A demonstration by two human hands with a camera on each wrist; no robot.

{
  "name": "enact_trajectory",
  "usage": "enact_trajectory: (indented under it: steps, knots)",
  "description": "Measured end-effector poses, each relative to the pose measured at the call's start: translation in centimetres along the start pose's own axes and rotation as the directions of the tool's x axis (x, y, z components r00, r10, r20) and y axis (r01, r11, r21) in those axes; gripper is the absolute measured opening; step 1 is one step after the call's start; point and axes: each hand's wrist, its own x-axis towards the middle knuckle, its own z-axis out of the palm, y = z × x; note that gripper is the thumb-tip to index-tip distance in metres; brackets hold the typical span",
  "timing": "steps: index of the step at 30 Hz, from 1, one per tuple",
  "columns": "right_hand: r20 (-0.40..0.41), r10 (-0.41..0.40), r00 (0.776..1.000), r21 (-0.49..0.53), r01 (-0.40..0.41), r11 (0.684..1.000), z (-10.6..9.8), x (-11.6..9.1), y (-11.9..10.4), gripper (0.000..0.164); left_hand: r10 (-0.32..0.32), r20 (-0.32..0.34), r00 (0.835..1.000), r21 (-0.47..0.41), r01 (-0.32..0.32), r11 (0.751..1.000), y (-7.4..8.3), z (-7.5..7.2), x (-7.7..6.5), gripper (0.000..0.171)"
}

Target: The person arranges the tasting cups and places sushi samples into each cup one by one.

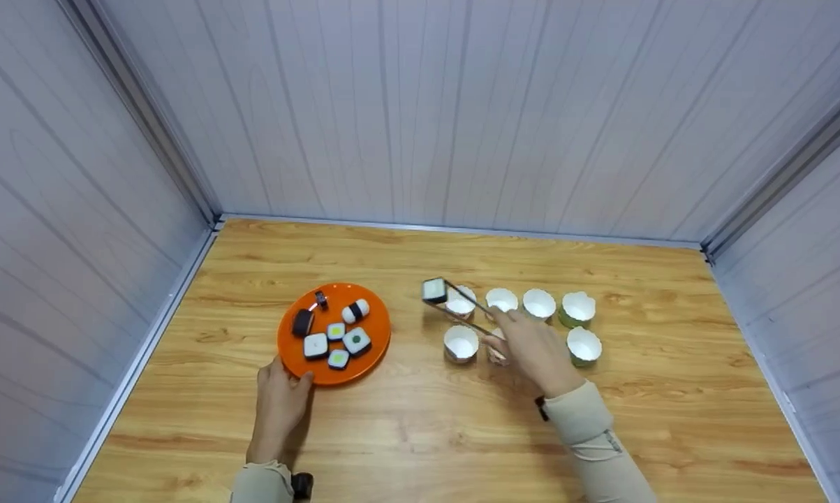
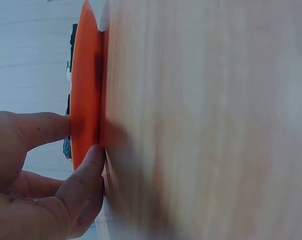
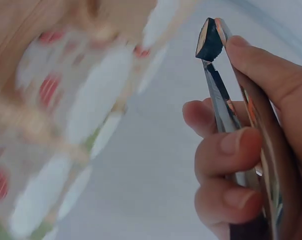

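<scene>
My left hand pinches the near left rim of an orange plate; in the left wrist view the thumb is at the upper side and the fingers are under the edge. Several toy sushi pieces lie on the plate, among them a white-and-black roll and an oblong piece with a black band. My right hand grips metal tongs, fingers curled round both arms. Between the tong tips a sushi roll with a white face and dark side is held, left of the paper cups.
Several paper cups stand in two rows at the right, including a back-row cup, a front-left cup and a green-sided cup. My right hand partly hides the front row. Pale panels enclose the wooden table at the back and sides.
</scene>
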Motion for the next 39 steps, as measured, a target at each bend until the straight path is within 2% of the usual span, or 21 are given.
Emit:
enact_trajectory:
  steps: [4, 8, 15, 22, 29, 33, 39]
  knots:
    - [0.001, 0.067, 0.998, 0.005, -0.067, 0.998, -0.3, -0.8, 1.5, 0.049, -0.046, 0.02, 0.999, -0.001, 0.046, 0.999, -0.1, -0.4, 0.0, 0.065]
    - [0.011, 0.079, 0.997, 0.003, -0.079, 0.997, 0.2, -1.2, 2.4, 0.048, -0.071, 0.038, 0.997, 0.004, 0.071, 0.997, -0.2, -0.5, -0.1, 0.066]
    - [0.067, 0.118, 0.991, 0.025, -0.12, 0.992, 1.0, -1.4, 2.7, 0.045, -0.04, 0.029, 0.999, 0.0, 0.04, 0.999, -0.3, -0.1, -0.1, 0.065]
    - [0.122, 0.147, 0.982, 0.041, -0.153, 0.987, 1.0, -1.4, 2.9, 0.05, -0.073, 0.047, 0.996, -0.003, 0.073, 0.997, 0.0, -0.2, -0.2, 0.066]
    - [0.085, 0.118, 0.989, 0.039, -0.122, 0.992, 1.0, -1.6, 3.2, 0.043, -0.027, 0.02, 0.999, -0.007, 0.027, 1.0, -0.2, -0.1, -0.1, 0.064]
    - [0.055, 0.106, 0.993, 0.043, -0.108, 0.993, 1.0, -1.6, 3.3, 0.039, -0.027, 0.014, 1.0, -0.019, 0.027, 0.999, -0.1, 0.1, 0.0, 0.064]
    - [0.09, 0.126, 0.988, 0.061, -0.132, 0.989, 0.6, -1.4, 3.0, 0.047, -0.04, 0.014, 0.999, -0.01, 0.04, 0.999, 0.0, 0.2, 0.0, 0.064]
